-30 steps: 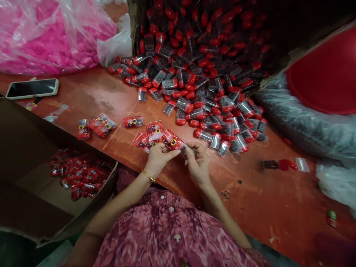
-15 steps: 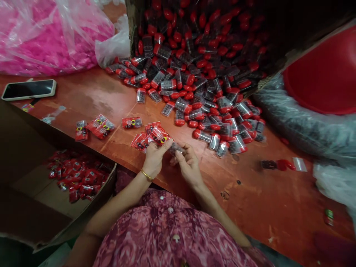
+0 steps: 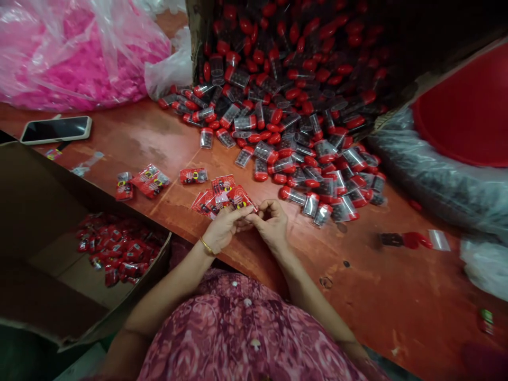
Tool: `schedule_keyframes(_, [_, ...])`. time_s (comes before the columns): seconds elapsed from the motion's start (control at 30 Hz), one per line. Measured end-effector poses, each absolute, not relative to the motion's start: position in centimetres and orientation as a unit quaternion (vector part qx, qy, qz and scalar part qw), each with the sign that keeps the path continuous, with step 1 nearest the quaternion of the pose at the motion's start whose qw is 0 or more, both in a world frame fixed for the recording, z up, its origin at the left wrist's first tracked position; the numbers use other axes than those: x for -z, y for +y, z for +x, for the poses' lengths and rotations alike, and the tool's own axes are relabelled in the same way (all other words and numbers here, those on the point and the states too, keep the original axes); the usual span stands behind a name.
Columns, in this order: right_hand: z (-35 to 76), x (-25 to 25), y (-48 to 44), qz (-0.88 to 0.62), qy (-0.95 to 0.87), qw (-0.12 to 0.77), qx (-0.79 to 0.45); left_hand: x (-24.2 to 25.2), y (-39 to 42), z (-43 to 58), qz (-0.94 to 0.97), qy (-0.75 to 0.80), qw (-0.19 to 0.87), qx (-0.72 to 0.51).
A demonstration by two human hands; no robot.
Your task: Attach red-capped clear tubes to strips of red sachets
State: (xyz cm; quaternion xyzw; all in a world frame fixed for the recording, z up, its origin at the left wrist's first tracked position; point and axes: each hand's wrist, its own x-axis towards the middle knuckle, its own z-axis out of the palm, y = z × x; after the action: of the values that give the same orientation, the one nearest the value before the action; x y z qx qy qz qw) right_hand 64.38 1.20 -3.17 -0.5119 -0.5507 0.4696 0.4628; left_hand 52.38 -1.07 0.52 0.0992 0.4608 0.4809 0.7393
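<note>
My left hand (image 3: 225, 228), with a gold bangle at its wrist, pinches a small red printed packet (image 3: 240, 197) between thumb and fingers. My right hand (image 3: 272, 224) is closed at the packet's right end, thumb and fingertips pressed together there. Its curled fingers hide whatever else may be between them. Just beyond my left hand, more red printed packets (image 3: 204, 201) lie overlapping on the table. A single packet (image 3: 193, 175) rests behind them, and a few others (image 3: 151, 180) lie farther left.
A heap of clear tubes with red caps (image 3: 286, 153) spills from a dark carton onto the red-brown table (image 3: 301, 275). An open box (image 3: 166, 248) with red packed pieces stands below left. A phone (image 3: 56, 129), a bag of pink pieces (image 3: 79, 69) and a red basin (image 3: 464, 111) surround the work.
The dark clear-plastic piece between my hands no longer shows. My hands have come closer together at the packet's end. The whole view has shifted slightly.
</note>
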Motion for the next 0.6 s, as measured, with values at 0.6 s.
schedule_keyframes(0.6, [67.1,3.6,0.6,-0.526,-0.702,0.343,-0.338,-0.1,1.6,40.6,0.015,0.565,0.348,-0.748])
